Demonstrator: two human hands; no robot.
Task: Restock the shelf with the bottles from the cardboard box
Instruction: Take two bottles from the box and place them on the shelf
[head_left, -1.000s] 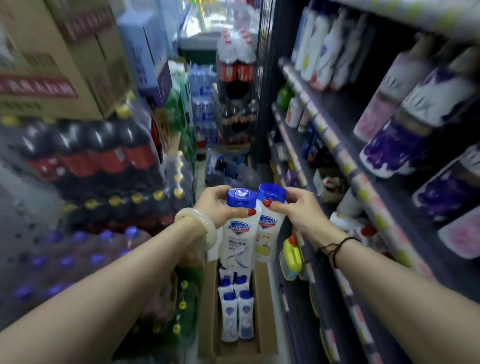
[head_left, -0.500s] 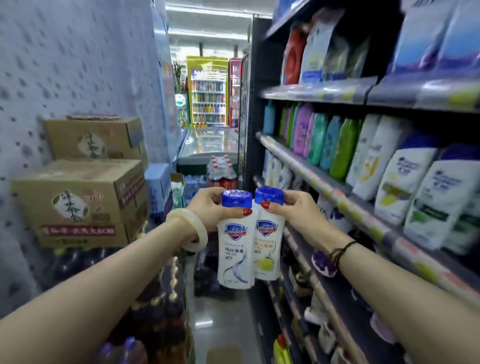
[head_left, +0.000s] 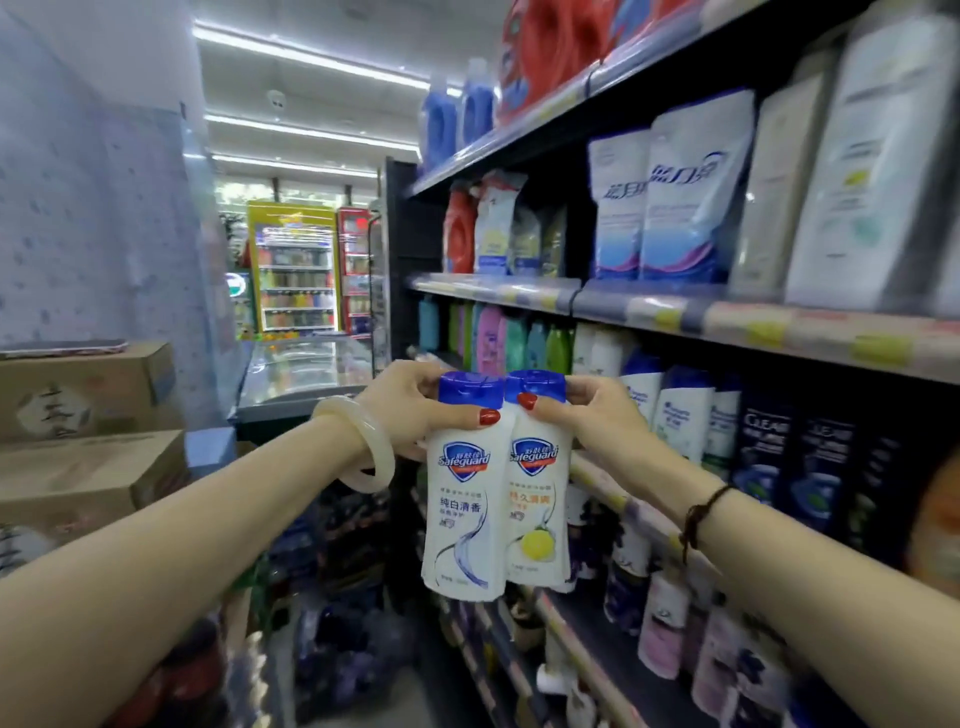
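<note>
We hold two Safeguard body-wash bottles upright at shelf height, touching side by side, labels toward us, presumably so each variant can be matched to its row. Our left hand (head_left: 410, 410) is closed around the neck of the white-label bottle (head_left: 462, 499); our right hand (head_left: 592, 415) is closed around the lemon-label bottle (head_left: 537, 493). The shampoo shelf (head_left: 753, 332) stands just right. The cardboard box is out of view.

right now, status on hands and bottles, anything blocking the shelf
Left hand shut on plain bottle. Right hand shut on lemon bottle. Both upright, touching, off the shelf. Nothing between them and it.
</note>
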